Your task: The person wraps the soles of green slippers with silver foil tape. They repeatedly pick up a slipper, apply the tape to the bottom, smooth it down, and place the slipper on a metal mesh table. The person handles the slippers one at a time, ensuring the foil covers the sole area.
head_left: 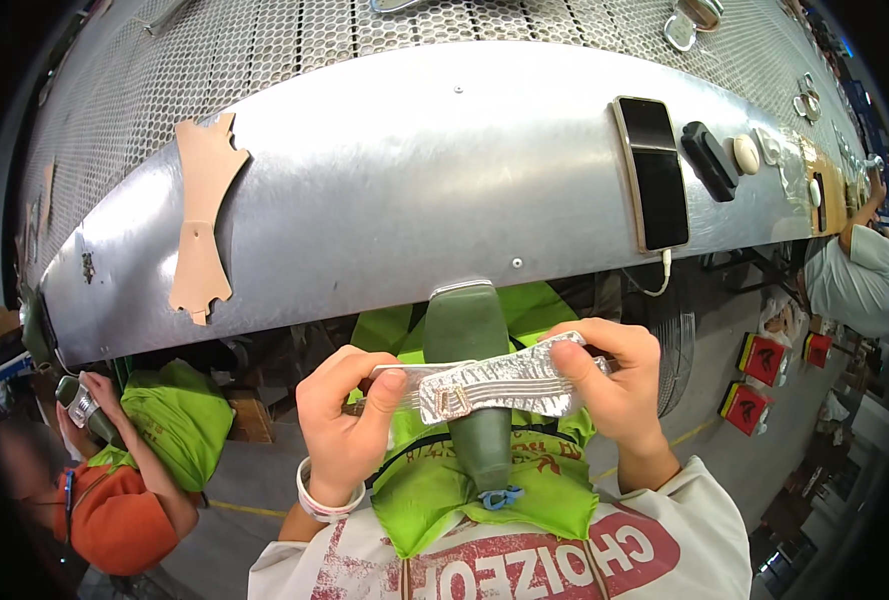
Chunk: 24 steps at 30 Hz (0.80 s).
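Observation:
A silver, crinkled shoe upper (pixel 509 372) with grey stripes and a small buckle-like ornament is stretched between my hands. My left hand (pixel 344 425) pinches its left end between thumb and fingers. At its right end, my right hand (pixel 619 385) grips it, the thumb pressed on the silver face. Beneath the upper lies a dark green shoe last (pixel 482 445), its far end at the bench edge and its near end over my lime-green apron (pixel 404 515). A blue tie (pixel 501 497) shows by the last's near end. The upper hides the last's middle.
On the metal bench (pixel 384 200) lie tan cut pieces (pixel 201 220), a phone (pixel 654 180) with a white cable, a black case (pixel 709 160) and a cream oval object (pixel 745 154). Beyond is a perforated conveyor (pixel 304 45). Co-workers sit left (pixel 129 520) and right (pixel 854 270).

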{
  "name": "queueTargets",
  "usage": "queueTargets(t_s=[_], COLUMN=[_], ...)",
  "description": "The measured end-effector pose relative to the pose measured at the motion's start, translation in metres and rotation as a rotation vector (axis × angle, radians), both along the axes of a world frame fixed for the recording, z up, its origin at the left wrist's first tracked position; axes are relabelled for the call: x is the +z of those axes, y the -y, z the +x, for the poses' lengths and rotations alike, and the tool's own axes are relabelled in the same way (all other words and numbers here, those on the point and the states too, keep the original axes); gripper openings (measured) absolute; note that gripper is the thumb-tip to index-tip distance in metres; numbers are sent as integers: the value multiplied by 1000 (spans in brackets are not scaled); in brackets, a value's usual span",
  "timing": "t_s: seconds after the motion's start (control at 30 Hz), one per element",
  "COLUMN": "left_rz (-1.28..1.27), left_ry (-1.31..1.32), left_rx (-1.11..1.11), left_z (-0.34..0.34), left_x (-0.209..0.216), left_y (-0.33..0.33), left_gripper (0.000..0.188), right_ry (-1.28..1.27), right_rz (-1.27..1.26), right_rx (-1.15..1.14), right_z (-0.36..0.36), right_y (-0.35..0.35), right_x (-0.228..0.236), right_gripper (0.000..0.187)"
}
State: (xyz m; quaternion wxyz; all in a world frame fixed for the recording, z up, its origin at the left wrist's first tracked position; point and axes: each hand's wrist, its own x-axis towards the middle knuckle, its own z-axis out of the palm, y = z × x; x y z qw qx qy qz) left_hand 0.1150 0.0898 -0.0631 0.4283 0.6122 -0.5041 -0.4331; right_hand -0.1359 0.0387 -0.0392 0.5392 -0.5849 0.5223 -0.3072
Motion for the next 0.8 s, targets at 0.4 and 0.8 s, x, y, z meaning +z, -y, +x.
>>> queueTargets(t_s=[0.4,0.8], left_rz=[213,378], left_ry=[-279,-621], left_rx=[324,256], left_z=[-35,-32], left_x=[-69,-81], left_y=[-20,-13], left_gripper=[24,26], right_ry=[142,356], right_rz=[282,495], right_rx=[-253,-261], right_z=[6,7], right_y=[-19,-13], right_x=[-63,-88], right_gripper=[24,23])
